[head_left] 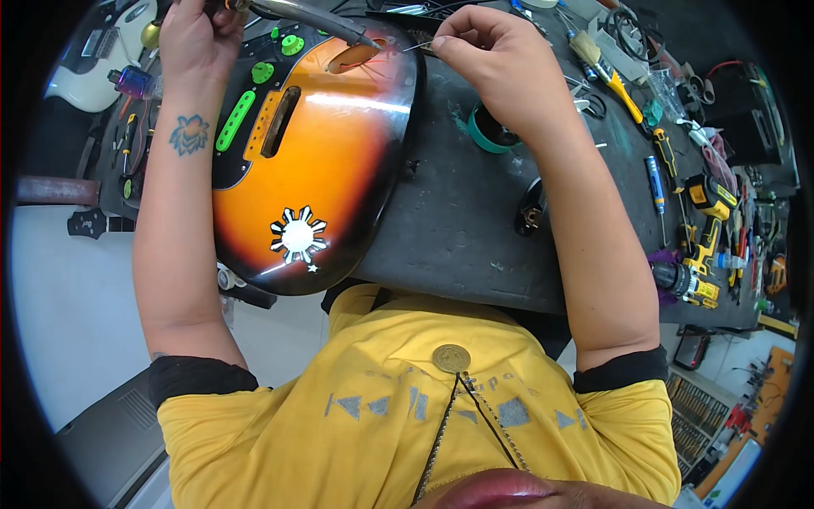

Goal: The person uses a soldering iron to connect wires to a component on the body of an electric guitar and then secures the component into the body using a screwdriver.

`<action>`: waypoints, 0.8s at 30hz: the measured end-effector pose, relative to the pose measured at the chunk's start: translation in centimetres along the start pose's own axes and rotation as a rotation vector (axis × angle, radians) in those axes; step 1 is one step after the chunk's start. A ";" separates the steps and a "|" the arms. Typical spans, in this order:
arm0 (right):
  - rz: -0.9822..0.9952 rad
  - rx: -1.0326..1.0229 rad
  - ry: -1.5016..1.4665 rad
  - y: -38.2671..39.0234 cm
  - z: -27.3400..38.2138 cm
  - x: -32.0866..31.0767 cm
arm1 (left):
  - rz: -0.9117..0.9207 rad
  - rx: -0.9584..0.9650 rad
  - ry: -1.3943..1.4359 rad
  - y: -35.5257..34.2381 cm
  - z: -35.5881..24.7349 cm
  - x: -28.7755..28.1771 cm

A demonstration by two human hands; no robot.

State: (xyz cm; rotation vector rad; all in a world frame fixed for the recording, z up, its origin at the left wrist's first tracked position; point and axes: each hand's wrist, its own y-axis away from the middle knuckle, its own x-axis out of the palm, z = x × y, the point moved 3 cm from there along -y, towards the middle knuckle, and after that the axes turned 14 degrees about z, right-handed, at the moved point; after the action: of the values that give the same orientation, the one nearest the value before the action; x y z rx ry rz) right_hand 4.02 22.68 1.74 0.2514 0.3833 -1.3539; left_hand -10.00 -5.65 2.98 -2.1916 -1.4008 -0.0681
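Note:
A sunburst electric guitar body (339, 170) with a black pickguard and green knobs (292, 44) lies on the dark bench. At the top of the view, my left hand (202, 38) is closed on a soldering iron (326, 21), its handle end partly cut off. The iron's tip is at the oval jack cavity (356, 56) in the body, where thin reddish wires show. My right hand (487, 53) pinches a thin strand of solder wire (418, 46) just right of that cavity, its end close to the tip.
A teal round container (492, 131) and a small black part with copper-coloured metal (532, 206) rest right of the guitar. Farther right lie a brush (606, 76), a blue screwdriver (655, 188) and a yellow-black cordless drill (704, 229). A purple bottle (134, 82) stands left.

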 end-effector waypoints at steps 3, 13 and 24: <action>0.018 0.026 0.065 0.0 0.0 0.1 | 0.061 0.001 -0.003 0.1 -0.1 0.6; -0.051 0.017 0.287 -0.2 -1.1 0.1 | 0.051 -0.074 -0.107 -3.4 -2.7 0.7; -0.054 -0.020 0.122 -0.2 -2.7 0.1 | 0.156 -0.069 -0.031 -8.4 3.9 2.0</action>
State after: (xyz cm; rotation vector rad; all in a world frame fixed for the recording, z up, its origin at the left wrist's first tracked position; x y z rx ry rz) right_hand 3.56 23.57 -0.72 0.3097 0.5087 -1.3908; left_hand -17.17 0.50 3.75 -2.3605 -1.2559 -0.0267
